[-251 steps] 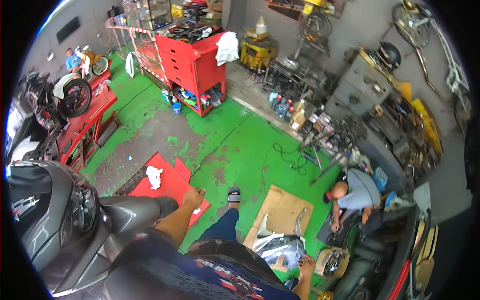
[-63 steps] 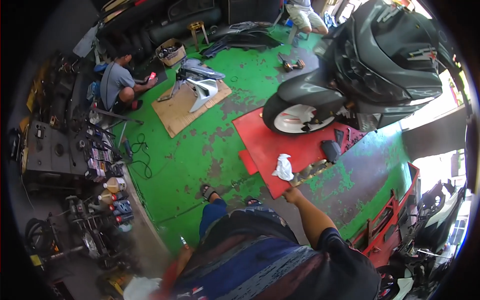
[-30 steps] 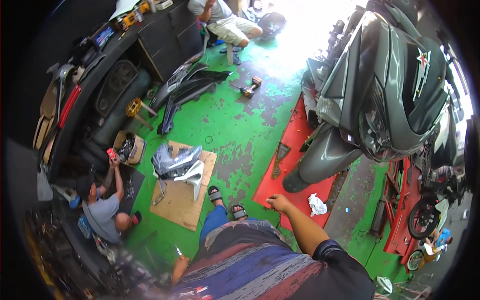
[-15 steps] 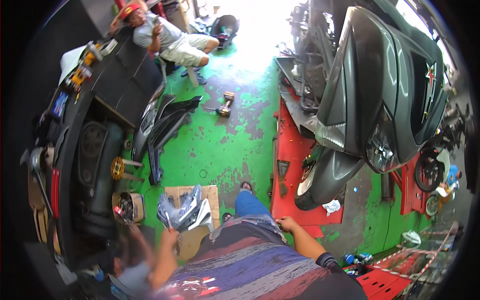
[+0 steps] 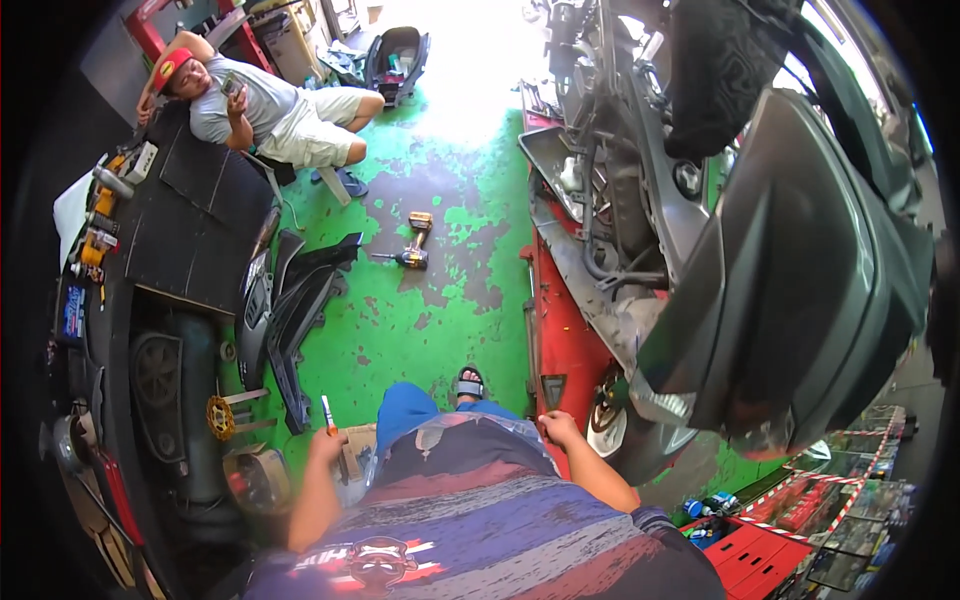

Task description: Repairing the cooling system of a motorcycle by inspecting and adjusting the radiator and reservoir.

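Observation:
My left hand [image 5: 324,449] is closed around a slim tool [image 5: 329,415] with an orange part and a pale, flat end pointing up; its exact kind is unclear. It hangs left of my body, above the cardboard [image 5: 362,440] on the floor. My right hand [image 5: 558,428] is curled closed in front of my right side, beside the red lift platform [image 5: 565,325]. Whether its fingers hold anything is hidden. Nearest to it is the front wheel [image 5: 608,430] of a dark grey scooter [image 5: 790,270] with part of its bodywork off.
A cordless drill [image 5: 413,245] lies on the green floor ahead. Black fairing panels [image 5: 295,325] lie along the dark workbench [image 5: 180,245]. A seated person in a red cap [image 5: 255,110] holds a phone at the far left. A red perforated stand [image 5: 752,555] is at lower right.
I have moved forward past the cardboard, and the scooter looms nearer. The other person at lower left has gone out of view. My left hand still grips the slim tool, now pointing upward.

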The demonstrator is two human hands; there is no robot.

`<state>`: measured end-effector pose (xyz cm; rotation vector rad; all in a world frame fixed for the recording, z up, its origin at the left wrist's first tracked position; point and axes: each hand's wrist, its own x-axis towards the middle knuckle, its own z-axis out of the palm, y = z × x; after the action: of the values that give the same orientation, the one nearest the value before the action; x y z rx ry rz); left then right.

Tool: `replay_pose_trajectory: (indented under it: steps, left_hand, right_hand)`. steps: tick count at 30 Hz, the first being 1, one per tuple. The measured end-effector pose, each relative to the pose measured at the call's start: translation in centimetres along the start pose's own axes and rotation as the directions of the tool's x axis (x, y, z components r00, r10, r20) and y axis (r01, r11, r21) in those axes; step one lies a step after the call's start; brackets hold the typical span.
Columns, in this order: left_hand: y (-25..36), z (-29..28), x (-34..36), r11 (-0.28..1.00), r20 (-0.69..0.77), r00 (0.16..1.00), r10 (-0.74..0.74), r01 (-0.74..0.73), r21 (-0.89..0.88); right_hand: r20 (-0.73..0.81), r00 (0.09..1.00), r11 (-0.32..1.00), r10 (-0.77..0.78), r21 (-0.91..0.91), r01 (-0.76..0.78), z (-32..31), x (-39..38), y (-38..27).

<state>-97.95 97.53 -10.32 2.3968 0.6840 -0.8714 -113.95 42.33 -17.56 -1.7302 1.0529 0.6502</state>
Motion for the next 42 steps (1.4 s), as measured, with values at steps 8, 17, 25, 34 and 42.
replay_pose_trajectory:
  steps: [8, 17, 25, 34, 42]
  left_hand:
    - [6.8, -4.9, 11.2, 0.980, 0.126, 0.986, -0.108, 0.084, 0.179]
    - [24.5, -15.2, 26.8, 0.974, 0.094, 0.995, 0.022, -0.043, 0.223]
    - [51.4, -18.6, 31.9, 0.853, 0.139, 0.842, 0.521, -0.520, -0.043]
    - [81.1, -13.7, 28.2, 0.661, 0.207, 0.638, 0.742, -0.643, -0.387]
    - [98.3, -8.9, 26.0, 0.607, 0.287, 0.537, 0.793, -0.730, -0.314]
  right_hand:
    - [-0.108, 0.994, 0.995, -0.008, 0.094, 0.019, -0.4, 6.9, -12.9]
    - [-0.141, 0.990, 0.999, 0.030, -0.014, -0.032, 0.8, 11.4, -26.1]
    - [-0.236, 0.947, 0.928, -0.217, 0.253, 0.275, -2.5, 16.6, -47.5]
    - [0.080, 0.784, 0.779, -0.616, 0.213, 0.590, -10.5, 24.9, -71.5]
    - [0.001, 0.797, 0.711, -0.604, 0.452, 0.538, -18.8, 32.6, -79.3]
